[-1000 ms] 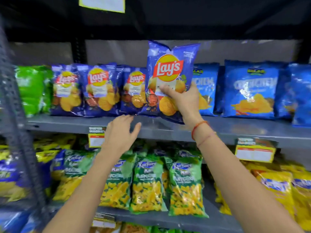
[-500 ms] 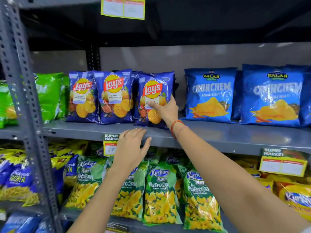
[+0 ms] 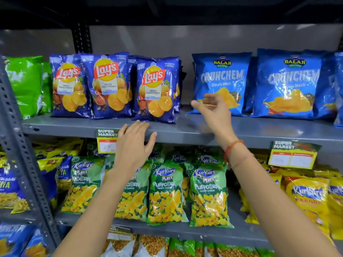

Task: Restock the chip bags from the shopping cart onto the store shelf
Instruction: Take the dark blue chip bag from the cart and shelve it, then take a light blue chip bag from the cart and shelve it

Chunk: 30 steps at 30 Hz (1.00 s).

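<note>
Three rows of dark blue Lay's bags stand upright on the grey metal shelf [image 3: 250, 128]. The rightmost Lay's bag [image 3: 157, 89] stands free at the shelf's front, with more bags behind it. My right hand [image 3: 213, 112] hovers open just right of that bag, apart from it, fingers spread and blurred. My left hand [image 3: 133, 145] lies flat with its fingertips on the shelf's front lip, below that bag, and holds nothing. The shopping cart is out of view.
Light blue Balaji Crunchem bags [image 3: 220, 82] fill the shelf's right half, and green bags [image 3: 26, 84] sit at the far left. Kurkure Puffcorn bags [image 3: 165, 191] line the shelf below. Price tags [image 3: 105, 140] hang on the lip. A perforated steel upright [image 3: 20, 149] runs down the left.
My right hand set the Lay's bag down in the third row, let go and pulled back to the right. My left hand rose to the shelf lip.
</note>
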Available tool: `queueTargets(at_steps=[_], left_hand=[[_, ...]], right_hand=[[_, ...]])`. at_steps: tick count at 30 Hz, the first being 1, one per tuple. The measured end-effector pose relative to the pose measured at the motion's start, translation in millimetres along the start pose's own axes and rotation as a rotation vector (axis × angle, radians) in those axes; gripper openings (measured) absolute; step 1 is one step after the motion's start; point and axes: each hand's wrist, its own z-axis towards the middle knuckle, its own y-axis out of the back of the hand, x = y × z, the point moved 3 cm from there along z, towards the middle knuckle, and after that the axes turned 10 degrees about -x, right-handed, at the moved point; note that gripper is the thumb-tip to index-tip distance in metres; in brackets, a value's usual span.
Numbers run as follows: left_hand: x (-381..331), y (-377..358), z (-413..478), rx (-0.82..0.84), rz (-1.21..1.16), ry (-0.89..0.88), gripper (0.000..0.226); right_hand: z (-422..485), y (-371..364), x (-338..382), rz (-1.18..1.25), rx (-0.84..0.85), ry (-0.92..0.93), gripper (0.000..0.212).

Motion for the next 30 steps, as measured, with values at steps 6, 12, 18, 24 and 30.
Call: queueTargets(at_steps=[6,12,18,24,30], left_hand=[[-84.7,-20.8,-33.3,-0.084,-0.304,-0.112,0.038],[-193.5,-77.7,-116.5,0.146,-0.606,-0.265,0.037],[-298.9,-151.5,-219.5,0.598,-0.768,-0.367,0.037],[-378.7,-214.1,-308.2,0.973,-0.833,-0.374,0.037],[-446.2,-273.3,-386.6,1.299,-0.777,-0.378,0.035]], right_hand=[[-49.2,135.5,-20.0,-0.042,-0.154,0.014,0.022],[-125.4,270.1,-82.1,-0.284,-0.249,-0.171,0.016],[-213.7,394.9,-164.2,-0.534,-0.43,-0.485,0.013],[-302.7,485.8,-241.6,-0.675,-0.539,-0.86,0.026],[-386.1,531.4,-318.5,-0.551,-0.653,-1.299,0.02]])
